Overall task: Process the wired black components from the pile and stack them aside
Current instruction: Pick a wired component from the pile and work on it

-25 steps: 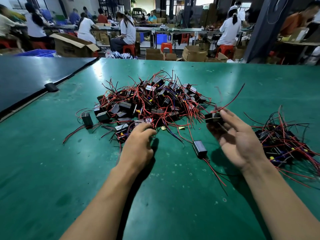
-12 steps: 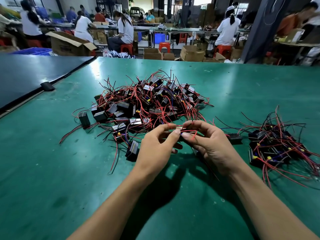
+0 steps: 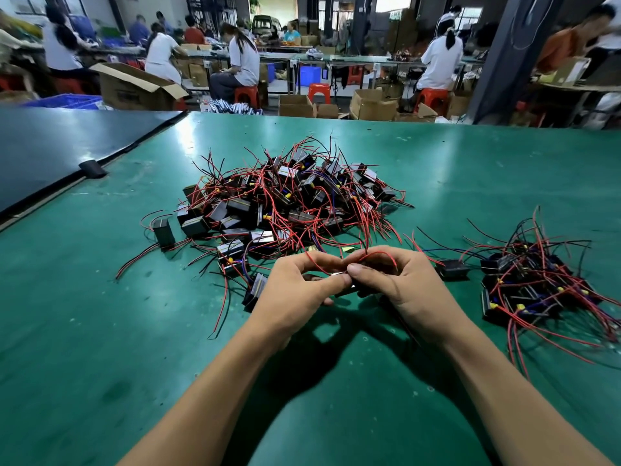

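A big pile of black box components with red and black wires (image 3: pixel 289 196) lies in the middle of the green table (image 3: pixel 100 348). A smaller stack of the same components (image 3: pixel 534 284) sits at the right. My left hand (image 3: pixel 295 294) and my right hand (image 3: pixel 403 290) meet in front of the pile. Both pinch one component's red wire (image 3: pixel 379 254) between thumb and fingers, and the wire loops over my right hand's fingers. The component's black body is mostly hidden under my hands. One single component (image 3: pixel 452 269) lies just right of my right hand.
A loose component (image 3: pixel 163 232) stands at the pile's left edge, and another (image 3: pixel 255 290) lies beside my left hand. A dark mat (image 3: pixel 50 153) covers the table's far left. Behind the table, people sit at benches among cardboard boxes (image 3: pixel 134 89).
My hands came together in front of the pile and took hold of one component's red wire. A component left my right hand and now lies beside the right stack.
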### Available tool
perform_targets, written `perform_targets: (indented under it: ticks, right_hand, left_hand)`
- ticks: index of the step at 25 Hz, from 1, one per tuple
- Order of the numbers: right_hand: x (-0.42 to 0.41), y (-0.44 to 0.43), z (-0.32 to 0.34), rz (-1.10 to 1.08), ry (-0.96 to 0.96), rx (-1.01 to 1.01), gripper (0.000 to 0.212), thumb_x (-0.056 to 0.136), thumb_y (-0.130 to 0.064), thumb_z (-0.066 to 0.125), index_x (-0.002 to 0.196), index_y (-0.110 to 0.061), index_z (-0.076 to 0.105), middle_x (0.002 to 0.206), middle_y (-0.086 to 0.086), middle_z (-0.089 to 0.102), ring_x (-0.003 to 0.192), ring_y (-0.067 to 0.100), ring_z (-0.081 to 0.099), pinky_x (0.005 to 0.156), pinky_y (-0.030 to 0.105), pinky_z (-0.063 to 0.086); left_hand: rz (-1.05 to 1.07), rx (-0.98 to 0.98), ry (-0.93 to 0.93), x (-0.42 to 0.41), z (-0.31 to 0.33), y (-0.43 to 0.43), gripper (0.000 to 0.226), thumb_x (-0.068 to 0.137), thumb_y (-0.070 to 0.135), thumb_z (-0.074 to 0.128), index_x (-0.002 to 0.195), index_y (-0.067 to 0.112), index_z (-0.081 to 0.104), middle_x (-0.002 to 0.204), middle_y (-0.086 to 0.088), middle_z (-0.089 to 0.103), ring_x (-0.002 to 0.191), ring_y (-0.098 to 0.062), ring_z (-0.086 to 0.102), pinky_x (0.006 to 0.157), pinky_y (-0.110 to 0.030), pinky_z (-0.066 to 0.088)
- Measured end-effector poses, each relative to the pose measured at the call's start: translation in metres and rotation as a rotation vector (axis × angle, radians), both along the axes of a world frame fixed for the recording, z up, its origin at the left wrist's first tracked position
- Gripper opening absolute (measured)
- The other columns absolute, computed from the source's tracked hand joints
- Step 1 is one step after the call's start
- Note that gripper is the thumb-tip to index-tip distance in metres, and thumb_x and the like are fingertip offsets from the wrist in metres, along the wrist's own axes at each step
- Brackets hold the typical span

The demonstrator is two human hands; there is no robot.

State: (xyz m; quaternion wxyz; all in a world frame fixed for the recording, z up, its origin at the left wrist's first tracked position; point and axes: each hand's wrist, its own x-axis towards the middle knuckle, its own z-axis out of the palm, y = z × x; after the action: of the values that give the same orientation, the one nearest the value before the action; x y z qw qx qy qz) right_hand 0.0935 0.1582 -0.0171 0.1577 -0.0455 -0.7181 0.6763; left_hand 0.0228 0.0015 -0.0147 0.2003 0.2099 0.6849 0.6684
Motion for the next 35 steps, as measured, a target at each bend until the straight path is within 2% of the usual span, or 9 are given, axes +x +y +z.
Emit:
perform_targets:
  ticks: [5,8,11,15,20,25,29,32,35]
  right_hand:
    - [0.003,0.002,0.003,0.08,-0.072,-0.055,0.02,0.081,-0.019,0.075,0.101,-0.014,0.075,0.091,0.005,0.074,0.079,0.009,0.066,0.058,0.018,0.05]
    - [0.005,0.002,0.006,0.079,-0.091,-0.088,0.018,0.074,-0.026,0.076,0.091,-0.023,0.075,0.089,0.002,0.072,0.081,0.007,0.067,0.058,0.018,0.052]
    - [0.002,0.001,0.007,0.047,-0.089,-0.142,0.011,0.077,-0.021,0.074,0.088,-0.019,0.072,0.085,0.0,0.072,0.08,0.007,0.067,0.056,0.022,0.055]
    - [-0.001,-0.004,0.004,-0.032,-0.082,-0.216,0.006,0.089,-0.009,0.069,0.094,-0.011,0.069,0.086,0.002,0.072,0.082,0.011,0.069,0.058,0.028,0.059]
    - [-0.003,-0.019,0.0,-0.049,-0.132,-0.138,0.03,0.074,-0.035,0.078,0.098,-0.017,0.072,0.095,0.003,0.074,0.088,0.012,0.073,0.072,0.036,0.061]
    - [-0.009,-0.03,-0.002,-0.062,-0.174,-0.333,0.008,0.098,-0.022,0.061,0.099,-0.014,0.064,0.087,0.001,0.074,0.075,0.018,0.073,0.058,0.03,0.06]
    - [-0.011,-0.035,-0.003,-0.171,-0.042,-0.363,0.002,0.094,-0.007,0.064,0.094,-0.008,0.065,0.084,0.008,0.074,0.073,0.024,0.073,0.066,0.029,0.061]
    - [-0.009,-0.033,-0.005,-0.263,0.001,-0.066,0.003,0.092,-0.011,0.07,0.092,-0.014,0.07,0.086,0.005,0.076,0.076,0.018,0.071,0.073,0.029,0.059]
    - [-0.006,-0.03,-0.006,-0.245,-0.014,0.003,0.003,0.09,-0.013,0.072,0.092,-0.016,0.073,0.083,0.006,0.078,0.073,0.015,0.072,0.068,0.024,0.057]
  left_hand:
    - [0.057,0.019,0.009,0.0,0.001,0.001,0.007,0.081,0.008,0.076,0.087,0.011,0.075,0.078,-0.016,0.075,0.07,-0.02,0.068,0.07,-0.034,0.057]
    - [0.063,0.06,-0.021,0.0,0.004,0.0,0.005,0.083,0.004,0.074,0.087,0.006,0.073,0.082,-0.02,0.074,0.073,-0.025,0.069,0.076,-0.039,0.058]
    - [0.053,0.143,-0.088,-0.002,0.007,0.001,0.004,0.085,0.0,0.069,0.087,0.005,0.069,0.089,-0.019,0.072,0.078,-0.025,0.068,0.073,-0.035,0.059]
    - [0.076,0.248,-0.22,-0.007,0.007,0.001,0.006,0.089,0.004,0.065,0.085,0.009,0.064,0.103,-0.024,0.069,0.085,-0.024,0.069,0.078,-0.044,0.06]
    - [0.148,0.041,0.122,-0.009,-0.001,0.001,0.004,0.085,0.009,0.072,0.087,0.008,0.068,0.087,-0.014,0.074,0.084,-0.032,0.072,0.086,-0.048,0.057]
    - [0.175,0.054,0.205,-0.007,0.0,0.002,0.004,0.089,0.011,0.068,0.089,0.008,0.065,0.091,-0.012,0.073,0.091,-0.031,0.069,0.088,-0.046,0.055]
    - [0.303,0.154,0.007,-0.009,0.001,0.007,0.009,0.093,0.012,0.062,0.085,0.014,0.064,0.094,-0.016,0.071,0.095,-0.038,0.067,0.091,-0.053,0.054]
    - [0.298,0.237,-0.243,-0.008,0.004,0.007,0.012,0.093,0.012,0.06,0.084,0.014,0.068,0.083,-0.007,0.072,0.071,-0.02,0.07,0.069,-0.034,0.059]
    - [0.292,0.263,-0.442,-0.013,0.007,0.002,0.012,0.092,0.023,0.062,0.085,0.015,0.066,0.079,-0.003,0.071,0.062,-0.014,0.067,0.056,-0.024,0.054]
